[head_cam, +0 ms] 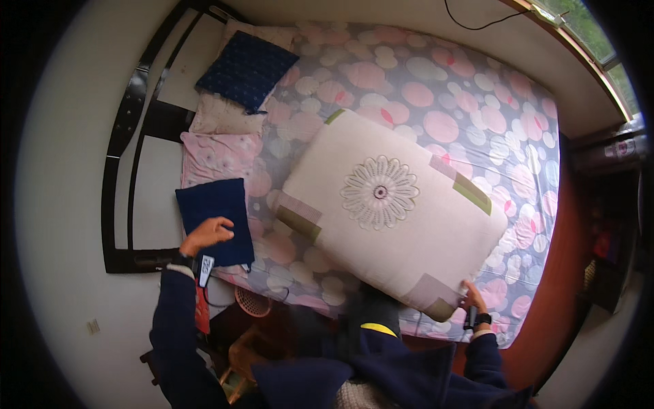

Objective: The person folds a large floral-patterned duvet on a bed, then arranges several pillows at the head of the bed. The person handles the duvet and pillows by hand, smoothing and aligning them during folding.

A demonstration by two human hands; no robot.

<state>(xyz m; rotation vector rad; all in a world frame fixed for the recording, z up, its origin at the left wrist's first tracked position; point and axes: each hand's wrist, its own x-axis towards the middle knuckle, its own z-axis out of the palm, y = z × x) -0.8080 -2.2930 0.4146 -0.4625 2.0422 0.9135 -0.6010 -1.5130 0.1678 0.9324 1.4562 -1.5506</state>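
Observation:
A folded cream quilt [327, 179] with a flower motif and green-and-striped patches lies at a slant across the bed. At its near right corner is my right hand [475, 296], fingers against the edge; whether they grip it is not clear. My left hand [208, 236] is raised over a dark blue cushion [219, 199], fingers curled and apart, nothing in them. That cushion rests on a pink pillow [219, 153]. A second dark blue patterned cushion [248, 69] lies on a pale pillow [230, 115] farther back.
The bed has a circle-patterned sheet [439, 92] and a dark-framed headboard [150, 117] at left. Near the bed's front edge are a pink basket [253, 302] and a wooden stool [245, 358]. Dark furniture [613, 204] stands at right, below a window [587, 30].

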